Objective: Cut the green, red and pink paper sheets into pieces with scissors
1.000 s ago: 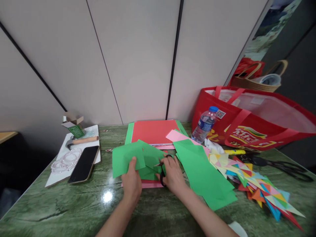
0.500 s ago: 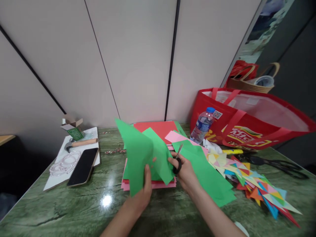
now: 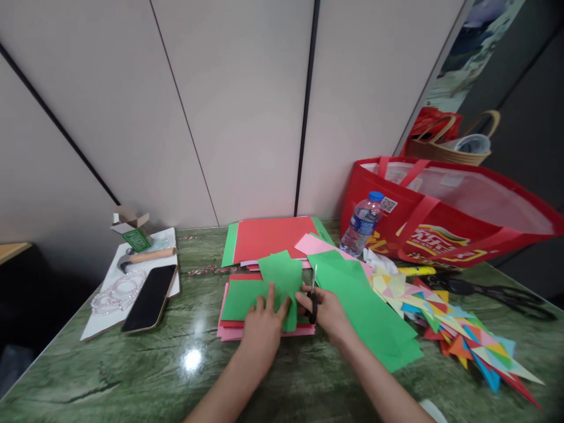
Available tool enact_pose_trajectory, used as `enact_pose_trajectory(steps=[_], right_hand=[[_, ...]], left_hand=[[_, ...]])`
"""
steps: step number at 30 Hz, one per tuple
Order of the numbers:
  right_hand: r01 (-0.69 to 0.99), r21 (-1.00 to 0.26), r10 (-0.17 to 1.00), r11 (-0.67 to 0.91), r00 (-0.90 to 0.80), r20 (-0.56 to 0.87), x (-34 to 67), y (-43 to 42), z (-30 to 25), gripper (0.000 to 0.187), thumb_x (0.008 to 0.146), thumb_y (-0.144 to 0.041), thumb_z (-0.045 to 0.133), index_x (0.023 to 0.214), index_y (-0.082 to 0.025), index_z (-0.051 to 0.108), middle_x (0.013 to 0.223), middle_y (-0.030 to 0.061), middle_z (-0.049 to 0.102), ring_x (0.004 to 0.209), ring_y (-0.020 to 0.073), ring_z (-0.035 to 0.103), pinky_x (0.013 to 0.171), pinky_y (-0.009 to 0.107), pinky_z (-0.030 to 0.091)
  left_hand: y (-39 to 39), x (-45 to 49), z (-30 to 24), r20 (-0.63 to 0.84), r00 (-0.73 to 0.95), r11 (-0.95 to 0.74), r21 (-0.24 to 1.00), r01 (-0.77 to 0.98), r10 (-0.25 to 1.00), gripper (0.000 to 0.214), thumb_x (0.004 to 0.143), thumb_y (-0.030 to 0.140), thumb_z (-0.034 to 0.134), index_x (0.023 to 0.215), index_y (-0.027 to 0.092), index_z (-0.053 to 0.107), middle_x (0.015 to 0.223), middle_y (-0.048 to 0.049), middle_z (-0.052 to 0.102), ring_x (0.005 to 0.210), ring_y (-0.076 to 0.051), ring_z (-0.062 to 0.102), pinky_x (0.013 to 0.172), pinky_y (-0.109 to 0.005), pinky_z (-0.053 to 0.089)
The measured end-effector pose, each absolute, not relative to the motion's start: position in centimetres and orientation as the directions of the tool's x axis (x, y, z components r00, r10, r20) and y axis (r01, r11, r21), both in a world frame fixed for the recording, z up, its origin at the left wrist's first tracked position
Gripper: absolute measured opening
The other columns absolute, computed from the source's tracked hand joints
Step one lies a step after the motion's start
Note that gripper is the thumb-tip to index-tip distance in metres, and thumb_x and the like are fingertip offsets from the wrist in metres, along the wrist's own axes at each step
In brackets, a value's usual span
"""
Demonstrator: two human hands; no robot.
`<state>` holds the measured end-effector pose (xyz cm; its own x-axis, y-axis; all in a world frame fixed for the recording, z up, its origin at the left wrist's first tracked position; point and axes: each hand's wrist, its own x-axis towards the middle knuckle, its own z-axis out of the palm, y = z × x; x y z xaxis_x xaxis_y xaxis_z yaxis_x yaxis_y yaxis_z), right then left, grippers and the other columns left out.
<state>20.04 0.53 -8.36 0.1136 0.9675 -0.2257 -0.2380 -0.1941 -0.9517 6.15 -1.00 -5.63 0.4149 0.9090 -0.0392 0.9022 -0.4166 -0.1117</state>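
My left hand [image 3: 263, 320] lies flat with fingers spread on a green paper piece [image 3: 282, 276] that rests on a small stack of green, red and pink sheets [image 3: 233, 314]. My right hand [image 3: 328, 311] is closed round a pair of black-handled scissors [image 3: 313, 291], blades pointing up and away, right beside the green piece. A larger stack topped with red paper [image 3: 268, 238] lies behind, and long green sheets [image 3: 370, 311] lie to the right.
On the green marble table [image 3: 132, 370], a phone [image 3: 150, 298], bead bracelets [image 3: 117, 292], a hammer [image 3: 145, 256] and a small box [image 3: 132, 229] sit on white paper at left. A water bottle [image 3: 363, 223], red bag [image 3: 453, 214], coloured paper triangles [image 3: 458, 335] and second scissors [image 3: 502, 294] are at right.
The green paper I held lifted upright half a second ago is now laid flat on the stack, my left hand pressing on it. My right hand with the scissors stayed beside it.
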Motion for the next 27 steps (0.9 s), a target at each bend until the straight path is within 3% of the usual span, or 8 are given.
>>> enact_pose_trajectory(steps=[6,11,15,18,20,24,27], right_hand=[[-0.122,-0.963,0.967,-0.24,0.052,-0.248,23.3,1.1,-8.0,0.04,0.063,-0.054,0.064,0.057,-0.016,0.053,0.045,-0.0055,0.049,0.04,0.0101,0.049,0.042,0.024,0.046],[0.027,-0.965,0.965,-0.26,-0.033,-0.261,25.8,1.1,-7.9,0.038,0.064,-0.054,0.062,0.063,-0.016,0.055,0.051,-0.0022,0.054,0.044,0.0133,0.054,0.042,0.026,0.046],[0.203,-0.963,0.984,-0.176,0.007,-0.178,25.7,1.1,-8.4,0.038,0.062,-0.049,0.065,0.081,-0.017,0.059,0.056,-0.0019,0.059,0.049,0.015,0.055,0.045,0.026,0.046],[0.39,-0.91,0.989,-0.138,0.097,-0.108,25.2,1.2,-8.5,0.053,0.055,-0.038,0.072,0.101,-0.016,0.057,0.05,-0.0036,0.058,0.047,0.0175,0.054,0.043,0.025,0.04],[0.51,-0.849,0.983,-0.142,0.175,-0.059,25.6,1.3,-8.2,0.053,0.058,-0.035,0.069,0.106,-0.018,0.057,0.051,-0.0018,0.059,0.051,0.0208,0.056,0.045,0.026,0.037],[0.693,-0.688,0.946,-0.215,0.323,0.029,28.9,0.9,-6.7,0.049,0.065,-0.032,0.062,0.111,-0.018,0.057,0.068,0.01,0.066,0.072,0.033,0.061,0.053,0.032,0.036],[0.895,-0.28,0.92,-0.348,0.384,0.083,32.2,0.0,-6.0,0.045,0.07,-0.037,0.058,0.111,-0.019,0.057,0.077,0.0149,0.068,0.072,0.0357,0.063,0.05,0.032,0.036]], left_hand=[[-1.1,5.8,-5.7,-0.084,0.53,-0.525,0.071,0.848,0.844,0.059,0.076,-0.003,0.039,0.128,0.023,0.044,0.139,-0.0156,0.036,0.116,-0.029,0.045,0.09,-0.041,0.041],[-0.7,5.2,-6.8,-0.059,0.619,-0.592,0.233,0.772,0.784,0.058,0.074,-0.004,0.041,0.128,0.019,0.044,0.142,-0.0157,0.03,0.126,-0.029,0.031,0.1,-0.04,0.031],[-0.8,5.4,-7.3,-0.047,0.651,-0.617,0.277,0.737,0.757,0.049,0.082,0.02,0.051,0.13,0.016,0.041,0.14,-0.0165,0.033,0.127,-0.027,0.03,0.102,-0.037,0.03],[-0.6,5.2,-6.9,-0.048,0.668,-0.627,0.302,0.718,0.743,0.067,0.072,0.04,0.062,0.131,0.021,0.038,0.141,-0.0122,0.034,0.128,-0.023,0.029,0.102,-0.033,0.031],[-0.1,4.7,-6.4,-0.05,0.642,-0.602,0.297,0.741,0.765,0.074,0.066,0.041,0.068,0.131,0.022,0.038,0.141,-0.0112,0.034,0.129,-0.023,0.028,0.102,-0.035,0.029],[1.6,2.6,-5.7,-0.054,0.5,-0.472,0.252,0.844,0.864,0.085,0.063,0.035,0.072,0.134,0.015,0.03,0.142,-0.0191,0.028,0.131,-0.031,0.021,0.104,-0.049,0.016],[2.6,0.9,-5.8,-0.111,0.425,-0.391,0.239,0.889,0.898,0.105,0.049,0.039,0.078,0.135,0.009,0.025,0.139,-0.0282,0.025,0.13,-0.037,0.017,0.101,-0.056,0.011]])
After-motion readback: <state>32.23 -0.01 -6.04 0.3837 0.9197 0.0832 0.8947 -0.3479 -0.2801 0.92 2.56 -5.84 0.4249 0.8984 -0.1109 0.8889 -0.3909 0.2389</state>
